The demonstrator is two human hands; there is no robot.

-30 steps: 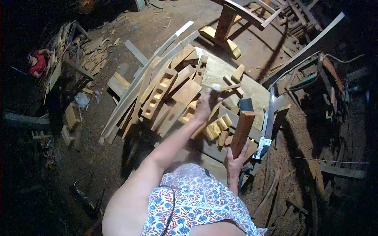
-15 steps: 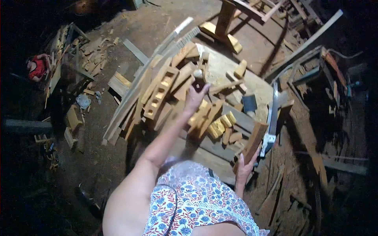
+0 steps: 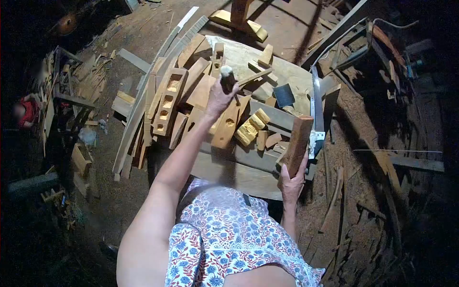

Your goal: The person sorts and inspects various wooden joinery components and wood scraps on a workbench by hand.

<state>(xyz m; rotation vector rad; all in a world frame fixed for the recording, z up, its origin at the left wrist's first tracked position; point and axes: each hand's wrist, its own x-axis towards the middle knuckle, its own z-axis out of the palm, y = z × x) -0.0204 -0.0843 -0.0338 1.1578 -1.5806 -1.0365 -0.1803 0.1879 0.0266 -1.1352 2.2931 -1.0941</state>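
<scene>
My left hand (image 3: 220, 101) is closed around a short dark piece with a pale round end (image 3: 227, 72), above the pile of cut wood. Its lower part is hidden by my fingers, so I cannot tell its kind. A thin wooden stick (image 3: 256, 76) slants away to the right from those fingers. At the bench's right front, my right hand (image 3: 292, 184) grips the lower end of a thick brown wooden block (image 3: 299, 136), thumb on the near side. Left of my left hand lies a long block with square mortises (image 3: 169, 101). Yellowish notched pieces (image 3: 252, 126) lie between my hands.
The workbench top (image 3: 296, 71) carries a black square plate (image 3: 284, 95) and many offcuts. A metal bar (image 3: 316, 95) runs along its right edge. Long boards (image 3: 136, 115) line the left side. Scraps cover the dirt floor; a person in red (image 3: 29, 111) is at far left.
My left hand has gone from loosely spread fingers to closed around the dark, pale-ended piece. My right hand still holds the brown block, now more upright. The view has shifted.
</scene>
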